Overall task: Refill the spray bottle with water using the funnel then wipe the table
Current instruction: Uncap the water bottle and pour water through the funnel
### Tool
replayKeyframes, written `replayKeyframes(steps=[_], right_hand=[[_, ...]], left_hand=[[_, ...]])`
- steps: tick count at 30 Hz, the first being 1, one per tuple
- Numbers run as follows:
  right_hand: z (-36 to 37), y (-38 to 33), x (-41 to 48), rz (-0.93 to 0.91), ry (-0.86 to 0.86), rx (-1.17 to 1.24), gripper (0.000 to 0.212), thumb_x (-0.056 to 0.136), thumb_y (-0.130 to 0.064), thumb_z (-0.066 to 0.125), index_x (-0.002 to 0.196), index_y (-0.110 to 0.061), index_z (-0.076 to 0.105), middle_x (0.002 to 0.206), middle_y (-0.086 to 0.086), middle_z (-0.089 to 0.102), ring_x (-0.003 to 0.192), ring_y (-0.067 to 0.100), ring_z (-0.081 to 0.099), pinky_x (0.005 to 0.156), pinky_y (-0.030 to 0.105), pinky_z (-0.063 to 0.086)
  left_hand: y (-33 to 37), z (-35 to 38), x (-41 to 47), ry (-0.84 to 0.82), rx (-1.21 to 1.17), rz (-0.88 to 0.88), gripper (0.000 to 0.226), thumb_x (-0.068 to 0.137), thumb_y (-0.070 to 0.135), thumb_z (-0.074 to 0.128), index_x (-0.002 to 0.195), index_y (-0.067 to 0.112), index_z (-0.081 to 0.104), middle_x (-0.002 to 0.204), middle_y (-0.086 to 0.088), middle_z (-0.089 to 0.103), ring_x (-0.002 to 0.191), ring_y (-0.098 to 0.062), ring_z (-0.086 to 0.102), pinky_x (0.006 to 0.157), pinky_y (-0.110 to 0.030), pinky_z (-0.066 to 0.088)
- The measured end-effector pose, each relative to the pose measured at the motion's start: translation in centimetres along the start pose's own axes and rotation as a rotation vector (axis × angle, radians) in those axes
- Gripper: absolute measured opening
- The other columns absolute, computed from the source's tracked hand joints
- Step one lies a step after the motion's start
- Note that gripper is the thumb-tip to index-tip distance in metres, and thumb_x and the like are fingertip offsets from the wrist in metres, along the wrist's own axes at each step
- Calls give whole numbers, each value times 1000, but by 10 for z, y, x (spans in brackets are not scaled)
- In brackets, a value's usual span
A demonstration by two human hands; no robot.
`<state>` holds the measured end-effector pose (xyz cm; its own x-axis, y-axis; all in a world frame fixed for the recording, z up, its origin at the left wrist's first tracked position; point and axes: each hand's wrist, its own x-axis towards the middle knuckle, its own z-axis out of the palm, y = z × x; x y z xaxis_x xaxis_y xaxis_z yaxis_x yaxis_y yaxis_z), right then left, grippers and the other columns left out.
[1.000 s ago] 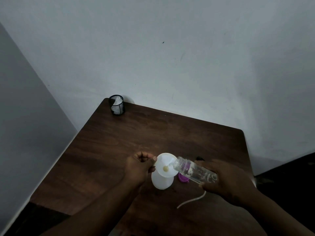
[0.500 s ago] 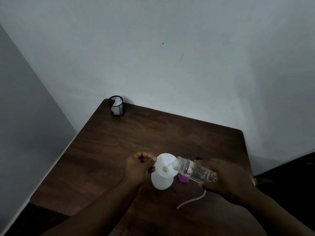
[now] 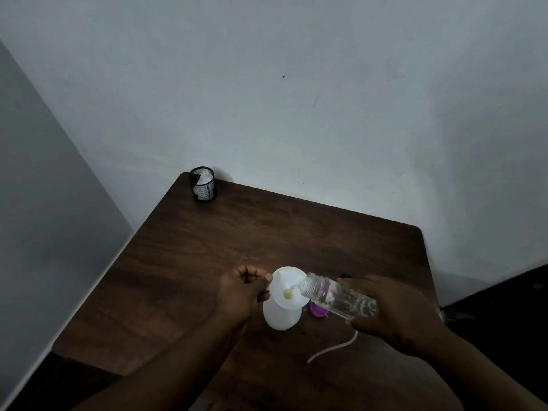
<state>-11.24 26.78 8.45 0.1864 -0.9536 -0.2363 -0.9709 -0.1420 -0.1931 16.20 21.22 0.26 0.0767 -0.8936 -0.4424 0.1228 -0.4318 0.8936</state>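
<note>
A white spray bottle body (image 3: 281, 317) stands on the dark wooden table (image 3: 267, 232) with a white funnel (image 3: 286, 287) seated in its neck. My left hand (image 3: 241, 292) pinches the funnel's left rim. My right hand (image 3: 388, 307) grips a clear water bottle (image 3: 338, 299), tipped nearly flat with its open mouth over the funnel. A little water remains inside it. A purple cap (image 3: 318, 311) lies on the table under the clear bottle. A thin white dip tube (image 3: 332, 350) curls on the table below my right hand; what it joins is hidden.
A black mesh cup (image 3: 203, 183) holding white tissue stands at the table's far left corner against the wall. The table's left edge runs close to a grey wall; its right edge drops off to a dark floor.
Both hands hold almost still. The clear bottle stays tipped over the funnel, with no clear shift in its angle.
</note>
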Motion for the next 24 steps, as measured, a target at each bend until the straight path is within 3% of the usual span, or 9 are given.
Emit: replayKeyframes(steps=[3, 7, 12, 20, 24], right_hand=[[-1, -2, -1, 7, -5, 10, 75, 76, -68, 66, 144, -51, 39, 123, -25, 56, 100, -11, 42, 80, 16, 34], [-3, -4, -3, -3, 1, 16, 72, 77, -65, 68, 143, -50, 42, 117, -28, 53, 99, -12, 41, 74, 5, 25], [-6, -5, -3, -6, 1, 23, 71, 77, -64, 69, 142, -51, 42, 115, -29, 52, 98, -11, 41, 73, 6, 26], [-3, 0, 0, 7, -3, 34, 73, 75, -67, 68, 141, -52, 41, 124, -25, 57, 104, -8, 48, 85, 19, 43], [-1, 0, 2, 3, -2, 12, 73, 77, -65, 68, 143, -49, 41, 126, -24, 56, 102, -11, 42, 82, 14, 35]], left_hand=[[0, 1, 0, 0, -13, -7, 8, 86, -2, 77, 84, 2, 71, 75, -11, 75, 64, -18, 69, 60, -29, 61], [-2, 1, 1, 10, -10, -5, 9, 86, -2, 78, 84, 3, 71, 75, -11, 75, 63, -18, 69, 59, -29, 59], [-2, 1, 2, 3, -6, -7, 7, 86, -1, 77, 86, 1, 71, 75, -13, 74, 63, -18, 68, 60, -29, 60], [-2, 1, 2, 13, 6, -9, 7, 86, -1, 78, 88, 0, 71, 79, -14, 75, 67, -21, 69, 62, -32, 61], [-1, 2, 1, 13, 12, -9, 7, 86, -1, 78, 86, 1, 71, 78, -14, 75, 65, -19, 69, 56, -25, 58]])
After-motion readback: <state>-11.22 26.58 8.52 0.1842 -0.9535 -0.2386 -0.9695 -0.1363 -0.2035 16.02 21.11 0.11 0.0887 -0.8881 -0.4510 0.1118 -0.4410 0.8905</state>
